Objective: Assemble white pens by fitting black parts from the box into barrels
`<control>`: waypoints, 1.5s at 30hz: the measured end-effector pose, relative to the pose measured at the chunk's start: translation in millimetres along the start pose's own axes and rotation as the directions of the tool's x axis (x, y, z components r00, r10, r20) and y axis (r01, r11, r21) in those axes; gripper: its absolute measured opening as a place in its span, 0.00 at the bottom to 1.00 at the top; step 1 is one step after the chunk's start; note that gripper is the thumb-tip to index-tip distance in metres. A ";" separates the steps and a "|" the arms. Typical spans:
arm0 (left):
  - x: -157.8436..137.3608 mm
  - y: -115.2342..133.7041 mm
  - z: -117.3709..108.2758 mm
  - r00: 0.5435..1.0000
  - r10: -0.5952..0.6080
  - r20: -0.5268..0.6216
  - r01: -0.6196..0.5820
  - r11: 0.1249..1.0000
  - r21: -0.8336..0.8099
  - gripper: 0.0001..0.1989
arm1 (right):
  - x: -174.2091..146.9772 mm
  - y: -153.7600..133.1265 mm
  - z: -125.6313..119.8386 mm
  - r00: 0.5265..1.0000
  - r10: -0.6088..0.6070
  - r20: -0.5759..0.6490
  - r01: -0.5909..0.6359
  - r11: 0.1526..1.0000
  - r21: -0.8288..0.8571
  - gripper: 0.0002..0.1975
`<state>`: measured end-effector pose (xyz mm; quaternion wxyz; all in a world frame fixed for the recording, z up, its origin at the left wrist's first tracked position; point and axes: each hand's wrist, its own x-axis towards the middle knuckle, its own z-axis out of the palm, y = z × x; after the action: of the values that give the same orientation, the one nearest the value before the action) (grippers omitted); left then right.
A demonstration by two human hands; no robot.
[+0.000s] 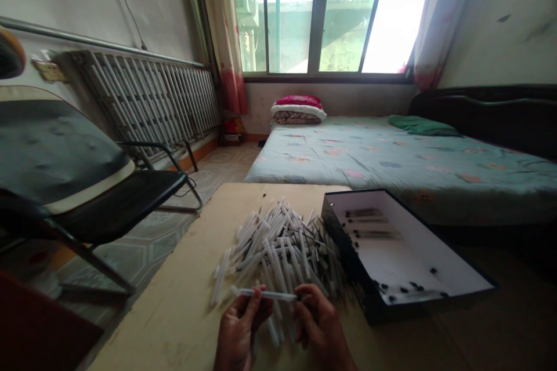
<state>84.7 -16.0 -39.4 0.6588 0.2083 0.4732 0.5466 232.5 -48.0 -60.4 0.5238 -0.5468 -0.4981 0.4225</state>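
A slim white pen (274, 295) lies level across the space between my two hands, low in the head view. My left hand (243, 319) is closed, pinching the pen's left part between thumb and fingers. At its other end my right hand (317, 316) has its fingertips closed by a small dark bit; whether that is a separate cap or the pen's own tip I cannot tell. Just beyond my hands spreads a heap of white pen tubes (278, 243), with darker slim pieces mixed in on its right side.
The heap rests on a pale tabletop (187, 278). Right of it stands a shallow black-edged box (418, 243) with a white inside, holding several small black pieces and dark slim sticks. A black chair (130, 203) stands left, a bed (348, 151) beyond the table.
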 end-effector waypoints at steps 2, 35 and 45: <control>0.5 -1.6 -1.2 1.000 0.000 0.006 0.000 1.000 0.006 0.15 | -0.5 -0.1 0.4 0.999 0.045 0.026 -0.044 0.999 -0.020 0.21; 1.4 -2.8 -0.4 1.000 -0.015 0.020 0.015 1.000 -0.001 0.14 | -0.6 -9.3 -1.3 0.995 0.080 0.061 -0.085 0.992 0.089 0.17; 26.5 32.6 -9.1 0.975 0.160 -0.157 -0.177 0.979 -0.103 0.07 | 4.4 -48.3 -57.0 0.984 -0.007 -0.177 -0.036 0.970 -0.241 0.14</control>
<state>58.7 16.4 -28.3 0.5840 0.1678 0.4687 0.6412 284.3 -54.5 -6.8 0.4916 -0.6459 -0.4938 0.3119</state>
